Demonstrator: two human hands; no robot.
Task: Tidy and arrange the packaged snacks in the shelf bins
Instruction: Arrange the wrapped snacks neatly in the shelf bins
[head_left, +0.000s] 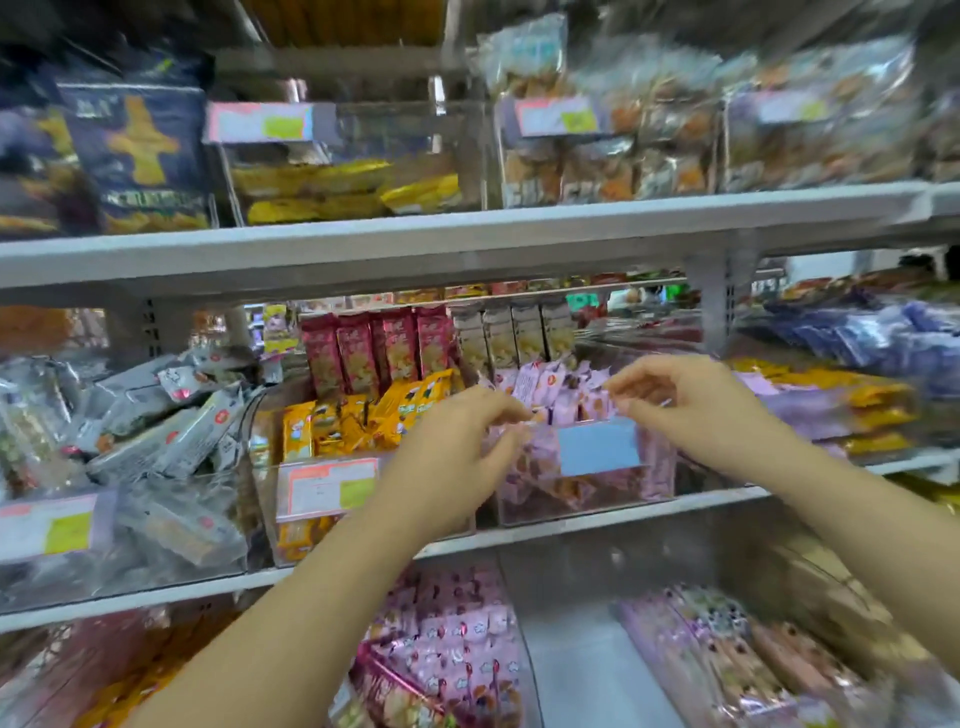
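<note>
Both hands are up at the middle shelf (649, 512), working the clear bin (587, 506) with the blue label (597, 447) on its front. The pink packets (561, 389) are heaped in that bin, and they sit right between my two hands – a bit further back than my knuckles and poking up above the rim.

My left hand (457, 457) is at the bin's front left corner with the fingers curled in. Its grip is pinched tight on the crimped edge of one pink packet, just at the rim. My right hand (696, 410) comes in from the other side, just above the blue label, with thumb and fingertips drawn close together over the top of the pile. It's too blurry there – I honestly can't tell if that grip has a packet or is only touching one.

The next bin to the left holds yellow packets (353, 421), with red packs (363, 353) standing upright behind them.
</note>
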